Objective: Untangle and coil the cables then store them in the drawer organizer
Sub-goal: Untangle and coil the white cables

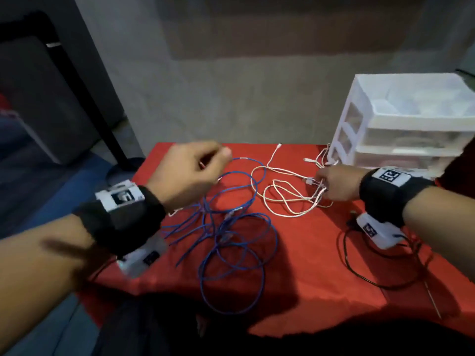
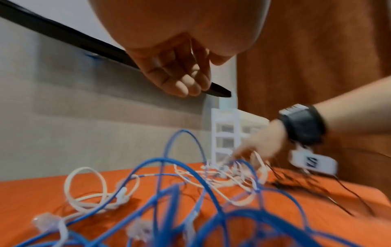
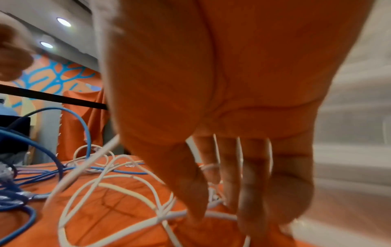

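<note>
You're right at the start of the untangling here: nothing is coiled, nothing is stored, and both bundles lie loose on the red desk (image 1: 321, 265). Your right hand (image 1: 336, 182) is low over the white cables (image 1: 282, 199), fingers (image 3: 239, 192) pointing down into the knot just in front of the drawer organizer (image 1: 401, 119); thin white strands run between those fingers, so I'd say that grip is threaded into the bundle, though whether it pinches one strand firmly is hard to tell through the blur. Your left hand (image 1: 187, 170) hangs raised above the far left side of the desk, wrist cocked, fingers curled in toward the thumb; from the wrist view that grip looks loosely curled with nothing in it. Beneath it, the blue cables (image 1: 231, 242) sprawl in overlapping loops across the middle of the desk, plugs scattered among them, one strand crossing toward the white pile. A thin black cable (image 1: 345, 255) loops on the right, by your right wrist. Next, I'd judge, you need to find one white plug end, lift it clear, and let the left hand steady the rest so the loops slide free rather than tighten.
</note>
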`<act>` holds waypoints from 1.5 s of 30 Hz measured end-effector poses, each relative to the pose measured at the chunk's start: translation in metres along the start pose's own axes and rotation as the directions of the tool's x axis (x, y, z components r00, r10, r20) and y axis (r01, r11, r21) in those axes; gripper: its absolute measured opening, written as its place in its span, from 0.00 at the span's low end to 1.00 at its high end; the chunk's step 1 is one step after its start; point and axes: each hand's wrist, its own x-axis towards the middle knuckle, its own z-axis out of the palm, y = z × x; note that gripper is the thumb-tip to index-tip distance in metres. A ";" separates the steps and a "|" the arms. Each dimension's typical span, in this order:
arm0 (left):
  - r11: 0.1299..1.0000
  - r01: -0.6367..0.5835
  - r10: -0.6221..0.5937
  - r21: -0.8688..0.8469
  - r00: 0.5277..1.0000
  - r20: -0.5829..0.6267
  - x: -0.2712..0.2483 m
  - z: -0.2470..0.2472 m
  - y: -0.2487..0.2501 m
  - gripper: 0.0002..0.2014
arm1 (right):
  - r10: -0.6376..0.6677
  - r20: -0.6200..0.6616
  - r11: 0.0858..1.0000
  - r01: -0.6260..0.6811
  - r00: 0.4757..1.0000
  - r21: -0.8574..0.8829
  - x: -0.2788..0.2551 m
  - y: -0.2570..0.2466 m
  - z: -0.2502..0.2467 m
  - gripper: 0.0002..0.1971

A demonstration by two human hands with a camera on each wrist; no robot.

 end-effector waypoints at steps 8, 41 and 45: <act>0.769 0.391 -0.575 0.506 0.768 0.280 0.043 0.031 -0.116 0.30 | -0.085 -0.073 0.994 0.089 0.994 0.057 -0.043 -0.003 -0.046 0.26; 0.863 0.241 -0.344 -0.444 0.924 -0.166 0.019 -0.115 0.082 0.10 | -0.113 -0.159 0.691 0.193 0.981 0.697 -0.053 -0.155 -0.002 0.27; 0.832 0.273 -0.310 -0.483 0.951 0.004 0.000 -0.084 0.102 0.11 | 0.045 -0.394 0.288 0.365 0.918 0.885 -0.108 -0.114 -0.002 0.06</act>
